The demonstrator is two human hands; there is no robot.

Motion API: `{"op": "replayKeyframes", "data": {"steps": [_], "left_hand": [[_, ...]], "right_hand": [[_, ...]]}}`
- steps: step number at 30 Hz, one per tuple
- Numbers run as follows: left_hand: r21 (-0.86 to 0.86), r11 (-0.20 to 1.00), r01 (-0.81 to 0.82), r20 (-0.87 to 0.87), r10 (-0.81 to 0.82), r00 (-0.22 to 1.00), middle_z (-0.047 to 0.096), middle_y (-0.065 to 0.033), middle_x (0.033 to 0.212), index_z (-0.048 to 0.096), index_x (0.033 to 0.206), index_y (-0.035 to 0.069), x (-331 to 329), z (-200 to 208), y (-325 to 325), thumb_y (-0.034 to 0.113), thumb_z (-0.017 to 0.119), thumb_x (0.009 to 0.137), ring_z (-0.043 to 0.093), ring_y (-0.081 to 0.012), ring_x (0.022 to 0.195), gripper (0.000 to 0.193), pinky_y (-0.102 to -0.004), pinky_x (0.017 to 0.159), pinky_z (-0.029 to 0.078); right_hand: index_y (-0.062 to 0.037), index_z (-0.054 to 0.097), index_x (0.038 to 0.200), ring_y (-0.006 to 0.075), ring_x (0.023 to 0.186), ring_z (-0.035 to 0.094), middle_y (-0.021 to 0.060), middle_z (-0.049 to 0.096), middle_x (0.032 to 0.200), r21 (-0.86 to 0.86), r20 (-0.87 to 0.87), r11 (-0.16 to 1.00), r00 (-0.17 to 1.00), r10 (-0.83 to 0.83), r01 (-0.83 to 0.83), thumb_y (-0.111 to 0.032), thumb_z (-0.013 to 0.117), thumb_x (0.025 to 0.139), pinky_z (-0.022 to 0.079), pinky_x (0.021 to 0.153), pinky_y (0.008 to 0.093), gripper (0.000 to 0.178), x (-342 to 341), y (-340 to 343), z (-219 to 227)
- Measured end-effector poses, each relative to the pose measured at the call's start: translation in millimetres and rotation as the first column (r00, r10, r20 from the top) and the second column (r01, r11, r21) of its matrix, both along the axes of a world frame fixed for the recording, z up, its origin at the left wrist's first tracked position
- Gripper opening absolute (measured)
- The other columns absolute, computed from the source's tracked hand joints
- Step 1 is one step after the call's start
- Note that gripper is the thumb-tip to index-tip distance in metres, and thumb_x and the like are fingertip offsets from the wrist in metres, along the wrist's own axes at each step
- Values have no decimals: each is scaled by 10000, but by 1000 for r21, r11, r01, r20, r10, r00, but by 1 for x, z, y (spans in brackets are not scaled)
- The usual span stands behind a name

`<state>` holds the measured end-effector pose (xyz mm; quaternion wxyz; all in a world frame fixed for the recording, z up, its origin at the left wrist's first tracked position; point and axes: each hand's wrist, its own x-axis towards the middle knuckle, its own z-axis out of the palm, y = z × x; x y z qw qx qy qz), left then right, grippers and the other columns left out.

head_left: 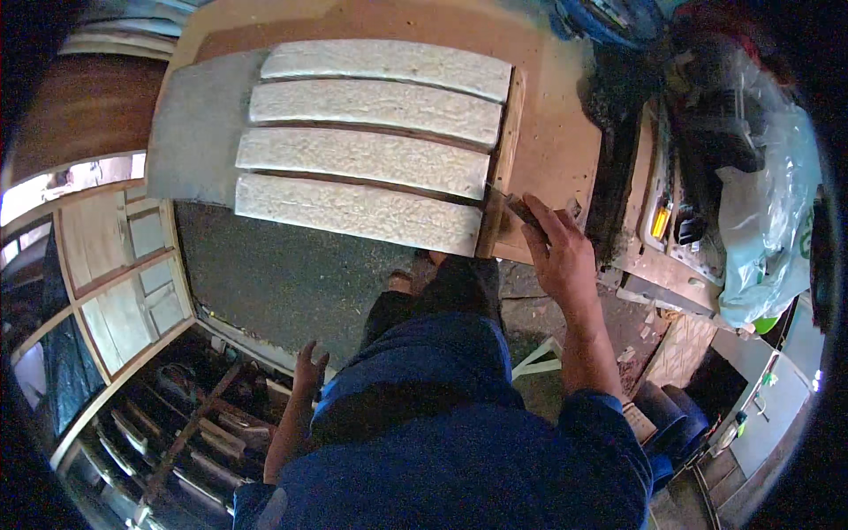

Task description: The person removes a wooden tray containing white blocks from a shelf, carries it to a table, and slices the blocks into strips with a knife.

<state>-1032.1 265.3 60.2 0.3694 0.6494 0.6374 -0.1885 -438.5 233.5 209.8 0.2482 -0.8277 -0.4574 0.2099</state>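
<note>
Several long, slightly curved white slats (362,159) with a wrinkled surface lie side by side, narrow gaps between them. Their right ends meet a wooden strip (508,141). My right hand (561,252) is closed round a slim hand tool (521,210) whose thin metal end points left, by the right end of the nearest slats. Whether that end touches a slat I cannot tell, nor its exact kind. My left hand (309,367) hangs low beside my body with fingers apart and nothing in it.
Under the slats are a brown board (556,115) and a grey sheet (199,124). Clear plastic wrapping (773,212) lies over things at the right, near a yellow-handled item (660,223). A wooden panelled frame (115,283) and dark slatted pieces (194,433) stand at the left.
</note>
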Motion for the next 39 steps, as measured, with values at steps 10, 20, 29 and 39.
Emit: {"op": "replayKeyframes", "data": {"steps": [10, 20, 29, 39], "left_hand": [[571, 779, 261, 90, -375, 923, 323, -250, 1540, 338, 1527, 86, 157, 98, 58, 215, 677, 907, 300, -452, 1439, 718, -553, 1151, 309], [622, 581, 526, 31, -689, 724, 286, -226, 1579, 458, 1488, 93, 300, 164, 117, 354, 673, 895, 220, -505, 1460, 683, -649, 1152, 185], [567, 518, 640, -25, -766, 642, 229, -205, 1626, 423, 1524, 133, 374, 159, 132, 388, 671, 893, 175, -482, 1492, 724, -653, 1172, 97], [574, 503, 646, -14, -783, 622, 240, -163, 1630, 430, 1530, 224, 384, 143, 135, 455, 638, 904, 174, -459, 1495, 699, -658, 1162, 86]], "right_hand": [[-200, 653, 1280, 282, 935, 641, 73, 653, 1014, 107, 287, 987, 954, 87, -122, -165, 697, 872, 490, 825, 433, 412, 6, 4, -21], [-172, 690, 1246, 241, 955, 631, 44, 653, 1020, 52, 365, 987, 923, 126, -155, -163, 710, 875, 454, 858, 422, 371, 12, 10, -14], [-160, 703, 1226, 257, 930, 657, 58, 680, 990, 6, 225, 996, 971, 86, -90, -161, 724, 867, 467, 798, 415, 360, 7, -5, -14], [-69, 694, 1223, 326, 902, 663, 150, 691, 991, 61, 23, 998, 999, -27, 25, -91, 697, 873, 512, 800, 423, 350, -10, -17, -30]]}}
